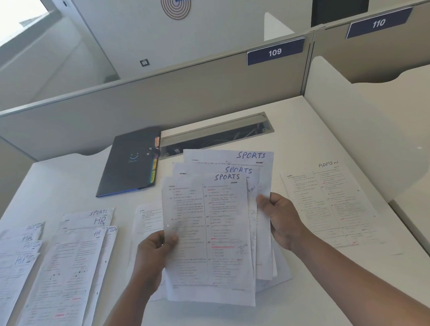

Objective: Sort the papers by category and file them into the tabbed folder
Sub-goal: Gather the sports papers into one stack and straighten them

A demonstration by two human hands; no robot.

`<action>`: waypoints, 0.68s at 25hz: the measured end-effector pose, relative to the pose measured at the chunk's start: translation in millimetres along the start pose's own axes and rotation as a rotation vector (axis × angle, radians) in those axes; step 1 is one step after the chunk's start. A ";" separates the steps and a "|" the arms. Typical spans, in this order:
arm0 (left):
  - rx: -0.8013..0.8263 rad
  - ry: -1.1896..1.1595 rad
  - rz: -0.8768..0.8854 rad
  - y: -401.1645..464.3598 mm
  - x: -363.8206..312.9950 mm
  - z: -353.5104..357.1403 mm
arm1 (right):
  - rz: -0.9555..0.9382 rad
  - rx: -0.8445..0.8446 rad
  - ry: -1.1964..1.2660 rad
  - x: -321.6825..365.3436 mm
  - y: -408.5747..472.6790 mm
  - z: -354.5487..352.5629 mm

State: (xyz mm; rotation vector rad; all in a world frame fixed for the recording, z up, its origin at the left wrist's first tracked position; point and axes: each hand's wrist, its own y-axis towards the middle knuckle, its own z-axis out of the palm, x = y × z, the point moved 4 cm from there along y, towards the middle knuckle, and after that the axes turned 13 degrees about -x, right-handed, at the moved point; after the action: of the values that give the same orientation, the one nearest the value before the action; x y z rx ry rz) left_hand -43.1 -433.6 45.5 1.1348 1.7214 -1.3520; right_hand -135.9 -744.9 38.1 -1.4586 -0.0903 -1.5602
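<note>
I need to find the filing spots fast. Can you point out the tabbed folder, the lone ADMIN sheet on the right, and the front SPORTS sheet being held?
tabbed folder (130,162): head view, middle of its dark closed cover.
ADMIN sheet (328,201): head view, middle of the printed page.
front SPORTS sheet (208,238): head view, centre of the page.

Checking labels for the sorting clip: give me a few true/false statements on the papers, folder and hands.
1. Both hands hold sheets marked SPORTS. True: left hand, right hand.
2. The dark folder lies open. False: it lies closed at the back of the desk.
3. A single sheet marked ADMIN lies to the right of the hands. True.
4. The papers at the left are all marked SPORTS. False: HR and ADMIN headings show there too.
</note>
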 end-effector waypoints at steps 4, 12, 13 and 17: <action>0.012 -0.011 -0.014 -0.1 -1.0 8.5 | 0.035 0.050 -0.014 -4.8 -3.1 1.6; 0.112 -0.004 -0.010 -9.5 -5.0 13.4 | -0.032 0.177 -0.145 1.7 -13.6 8.2; 0.096 -0.007 -0.006 -9.0 -5.3 12.3 | -0.056 0.188 -0.135 3.3 -12.5 7.8; 0.058 -0.004 -0.013 -4.6 -2.9 3.4 | -0.148 0.127 -0.021 15.8 0.5 -2.2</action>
State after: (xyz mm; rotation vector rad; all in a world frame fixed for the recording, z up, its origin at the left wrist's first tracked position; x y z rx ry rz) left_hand -46.2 -438.0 49.1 1.1537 1.6991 -1.4199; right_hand -134.4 -755.6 49.8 -1.3940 -0.3106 -1.6276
